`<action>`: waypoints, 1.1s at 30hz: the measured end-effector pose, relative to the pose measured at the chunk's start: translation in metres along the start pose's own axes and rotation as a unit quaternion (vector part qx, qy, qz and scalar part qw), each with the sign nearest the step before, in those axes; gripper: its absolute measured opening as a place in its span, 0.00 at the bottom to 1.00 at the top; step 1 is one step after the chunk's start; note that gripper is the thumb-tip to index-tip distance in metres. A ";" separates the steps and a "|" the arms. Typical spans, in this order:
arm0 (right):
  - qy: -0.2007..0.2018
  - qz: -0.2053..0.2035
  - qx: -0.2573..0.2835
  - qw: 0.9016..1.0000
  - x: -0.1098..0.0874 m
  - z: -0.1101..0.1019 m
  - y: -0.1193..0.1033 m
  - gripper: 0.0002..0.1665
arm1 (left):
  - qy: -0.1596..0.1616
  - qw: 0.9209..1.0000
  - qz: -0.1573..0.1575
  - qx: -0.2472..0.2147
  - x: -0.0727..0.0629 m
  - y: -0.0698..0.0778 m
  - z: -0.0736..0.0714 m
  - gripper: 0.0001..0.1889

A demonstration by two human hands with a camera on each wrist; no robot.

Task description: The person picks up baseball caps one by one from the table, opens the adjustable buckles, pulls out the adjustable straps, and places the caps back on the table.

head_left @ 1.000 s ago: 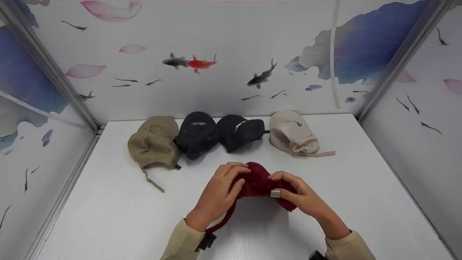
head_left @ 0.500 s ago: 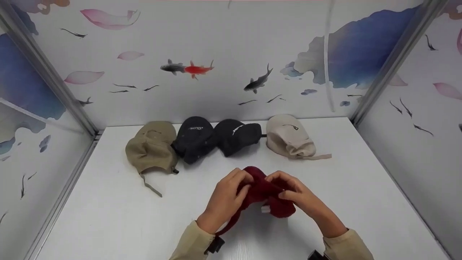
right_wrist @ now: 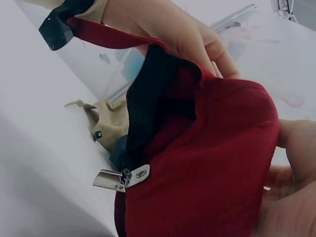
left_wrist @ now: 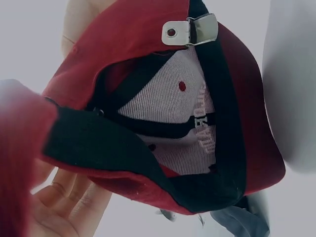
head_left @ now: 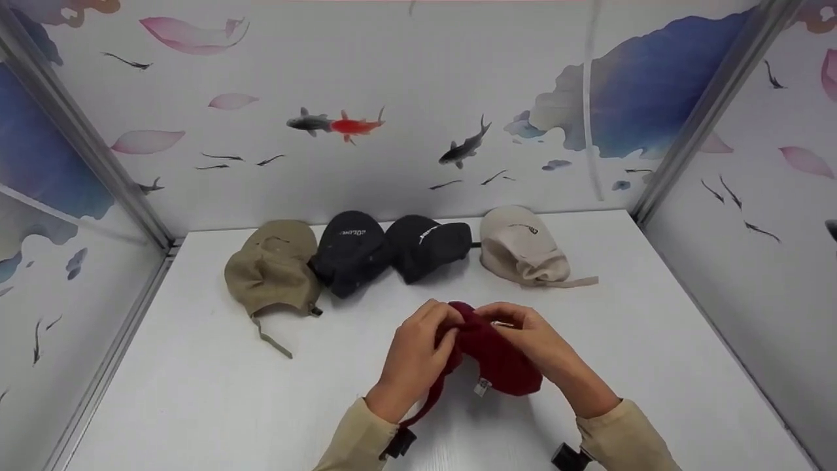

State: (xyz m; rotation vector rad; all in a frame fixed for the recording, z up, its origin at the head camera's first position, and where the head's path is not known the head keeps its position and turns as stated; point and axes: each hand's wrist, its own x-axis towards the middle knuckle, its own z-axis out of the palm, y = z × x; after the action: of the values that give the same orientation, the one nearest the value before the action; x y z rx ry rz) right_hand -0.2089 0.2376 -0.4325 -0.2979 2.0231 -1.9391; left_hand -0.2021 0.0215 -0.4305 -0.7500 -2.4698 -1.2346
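A dark red baseball cap [head_left: 500, 363] is held up over the table, its strap hanging toward the left wrist. The left hand [head_left: 418, 353] grips the cap's left side between thumb and fingers. On the upper right edge, the right hand [head_left: 539, 340] pinches the fabric. In the left wrist view the cap's opening shows a dark sweatband [left_wrist: 229, 108] and pale mesh lining [left_wrist: 173, 94]. A metal buckle [right_wrist: 121, 178] sits on the rear edge in the right wrist view, where the left hand [right_wrist: 173, 32] appears above the cap. Some fingertips are hidden by the fabric.
Along the back wall lie an olive cap [head_left: 274, 268] with a loose strap, a navy cap [head_left: 353, 252], a black cap [head_left: 428, 245] and a beige cap [head_left: 523, 245]. The white table [head_left: 216, 405] is enclosed by printed panels [head_left: 366, 176] at the back and sides.
The right hand has shifted its hold toward the upper middle of the red cap. Its right part now hangs lower and flatter, with the metal buckle below the hands. The head view has tilted slightly.
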 end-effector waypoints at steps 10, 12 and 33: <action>0.026 -0.035 -0.050 0.998 -0.004 0.002 0.001 0.12 | -0.005 1.000 0.005 -0.008 -0.002 0.004 0.000 0.05; 0.024 -0.049 -0.064 0.996 -0.008 -0.002 -0.001 0.13 | -0.012 1.000 0.010 -0.010 -0.004 0.005 -0.002 0.05; 0.009 -0.083 -0.338 0.938 -0.064 -0.056 -0.039 0.08 | -0.076 0.995 0.072 -0.004 -0.015 -0.001 0.007 0.05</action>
State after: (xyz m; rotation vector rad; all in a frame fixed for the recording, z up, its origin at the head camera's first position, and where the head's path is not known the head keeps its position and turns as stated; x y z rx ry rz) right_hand -0.1734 0.3105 -0.3870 -0.6215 2.6947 -1.2515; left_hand -0.1899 0.0219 -0.4423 -1.0392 -2.4786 -1.1766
